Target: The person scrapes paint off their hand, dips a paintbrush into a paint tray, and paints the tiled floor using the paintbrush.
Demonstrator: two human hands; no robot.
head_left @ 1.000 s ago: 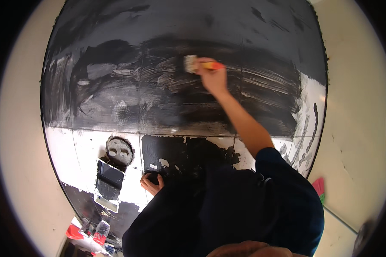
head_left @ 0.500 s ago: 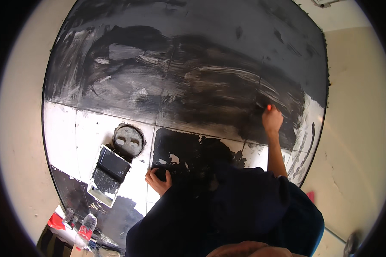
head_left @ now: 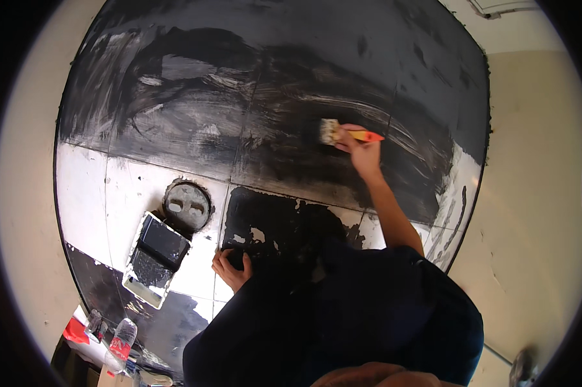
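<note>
My right hand [head_left: 364, 155] grips a flat paintbrush [head_left: 330, 131] by its orange and yellow handle. Its pale bristles point left over the wet, streaky black coating [head_left: 291, 142] on the tiled floor. Low on the left, my left hand [head_left: 231, 273] curls its fingers around a dark, rounded shape, too dark to identify, beside a ragged black patch [head_left: 271, 213] on white tiles. A white paint tray [head_left: 131, 281] with black paint inside lies farther left. It sits against a round grey cover [head_left: 188, 201] with two oblong recesses.
Plain cream walls [head_left: 523, 193] bound the floor on both sides. A clear bottle with a red label [head_left: 122, 345] lies at the lower left, near a red item [head_left: 75, 330] and other clutter. Bare white tiles [head_left: 81, 184] run along the left.
My right hand has swept left and slightly away from me with the paintbrush, whose bristles now show clearly. My left hand keeps its place on the dark shape while the view shifts a little.
</note>
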